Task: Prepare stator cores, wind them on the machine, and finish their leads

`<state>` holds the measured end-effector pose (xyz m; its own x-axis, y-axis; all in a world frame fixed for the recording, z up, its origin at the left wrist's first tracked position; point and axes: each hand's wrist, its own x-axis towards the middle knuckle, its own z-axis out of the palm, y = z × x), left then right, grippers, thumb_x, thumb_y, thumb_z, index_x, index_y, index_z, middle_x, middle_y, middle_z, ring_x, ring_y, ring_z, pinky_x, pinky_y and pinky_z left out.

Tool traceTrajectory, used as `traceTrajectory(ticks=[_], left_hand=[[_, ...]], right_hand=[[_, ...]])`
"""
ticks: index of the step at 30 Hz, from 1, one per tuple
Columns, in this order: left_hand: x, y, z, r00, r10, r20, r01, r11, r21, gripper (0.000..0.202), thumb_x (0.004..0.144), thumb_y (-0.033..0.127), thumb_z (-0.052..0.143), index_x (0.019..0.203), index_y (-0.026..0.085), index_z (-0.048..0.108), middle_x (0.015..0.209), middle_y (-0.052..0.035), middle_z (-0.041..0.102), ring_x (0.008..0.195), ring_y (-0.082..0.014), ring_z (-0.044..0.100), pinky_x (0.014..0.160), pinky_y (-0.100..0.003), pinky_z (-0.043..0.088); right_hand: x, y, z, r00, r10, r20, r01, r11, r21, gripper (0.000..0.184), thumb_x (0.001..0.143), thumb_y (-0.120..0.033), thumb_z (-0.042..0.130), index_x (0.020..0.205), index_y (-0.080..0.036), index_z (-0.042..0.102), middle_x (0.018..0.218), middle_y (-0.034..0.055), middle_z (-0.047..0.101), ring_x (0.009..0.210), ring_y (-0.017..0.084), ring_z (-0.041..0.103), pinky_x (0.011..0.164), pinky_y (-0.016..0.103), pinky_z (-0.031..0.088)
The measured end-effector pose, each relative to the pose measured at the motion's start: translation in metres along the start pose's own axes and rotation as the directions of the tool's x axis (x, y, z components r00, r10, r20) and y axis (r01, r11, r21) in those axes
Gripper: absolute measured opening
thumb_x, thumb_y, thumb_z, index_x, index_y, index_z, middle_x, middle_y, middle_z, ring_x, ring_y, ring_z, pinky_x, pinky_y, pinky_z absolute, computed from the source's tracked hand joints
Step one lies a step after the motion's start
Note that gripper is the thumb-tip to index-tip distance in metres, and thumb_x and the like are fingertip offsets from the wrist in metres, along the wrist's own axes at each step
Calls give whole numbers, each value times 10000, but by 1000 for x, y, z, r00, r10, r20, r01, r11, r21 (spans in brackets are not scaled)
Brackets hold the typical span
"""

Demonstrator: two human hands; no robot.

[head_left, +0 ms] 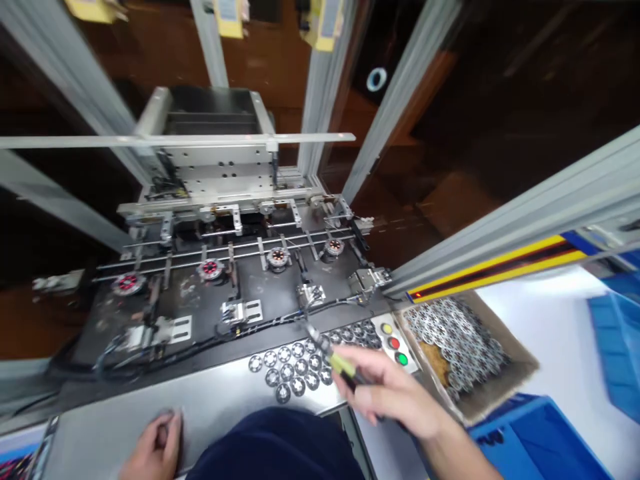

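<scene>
Right hand [393,395] hovers over the near right corner of the metal plate [210,407], fingers closed around a small tool [336,360] with a yellow-green grip. Its metal tip points up and left, just above the discs [293,373], which lie flat in loose rows on the plate. Left hand [153,448] rests on the plate's near left part with the fingers curled under; it is blurred, so whether it holds anything cannot be told.

Between the two hands the plate is bare, with a dark blue cloth [275,443] bulging over its near edge. Past the plate's far edge runs a bundle of cables, then the black machine bed [260,287] with four round holders along a pair of rails.

Just right of the discs sits a button panel [394,343] with yellow, red and green buttons. Touching its right side is an open cardboard box [520,363] heaped with more discs, and a blue crate [545,433] lies below it.
</scene>
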<state>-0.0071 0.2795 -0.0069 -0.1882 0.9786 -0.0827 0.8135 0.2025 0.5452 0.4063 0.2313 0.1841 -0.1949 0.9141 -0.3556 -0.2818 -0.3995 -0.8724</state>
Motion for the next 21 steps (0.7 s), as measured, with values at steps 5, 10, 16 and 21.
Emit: traceTrajectory(ticks=[5, 10, 16, 21], left_hand=[[-7, 21, -5, 988, -44, 145, 73, 977, -201, 403, 716, 595, 574, 833, 223, 679, 651, -18, 661, 641, -206, 629, 646, -298, 497], [-26, 41, 10, 900, 22, 436, 152, 920, -362, 591, 898, 641, 344, 765, 163, 666, 616, -18, 670, 534, -159, 642, 506, -274, 507], [-27, 47, 15, 874, 76, 481, 118, 926, -360, 317, 929, 429, 532, 977, 135, 643, 814, -16, 682, 676, -130, 651, 651, -312, 555], [-25, 54, 14, 910, 182, 374, -68, 952, -298, 231, 905, 360, 584, 961, 147, 652, 879, -26, 677, 789, -158, 647, 782, -379, 536]], right_hand=[[57, 76, 77, 968, 234, 88, -168, 869, -466, 613, 815, -296, 537, 1412, -235, 412, 1037, 53, 637, 698, 127, 591, 584, 258, 484], [116, 123, 135, 970, 237, 48, -115, 628, -770, 684, 712, -344, 662, 1349, -156, 501, 1199, 156, 618, 1074, 317, 604, 921, 442, 473], [121, 143, 153, 976, 213, -49, -109, 276, -955, 910, 723, -418, 682, 1477, -70, 310, 1498, 288, 326, 1355, 446, 379, 1084, 535, 350], [116, 118, 143, 982, 185, 46, 28, 101, -995, 654, 753, -370, 690, 1328, -102, 534, 1369, 267, 512, 1174, 403, 584, 952, 504, 492]])
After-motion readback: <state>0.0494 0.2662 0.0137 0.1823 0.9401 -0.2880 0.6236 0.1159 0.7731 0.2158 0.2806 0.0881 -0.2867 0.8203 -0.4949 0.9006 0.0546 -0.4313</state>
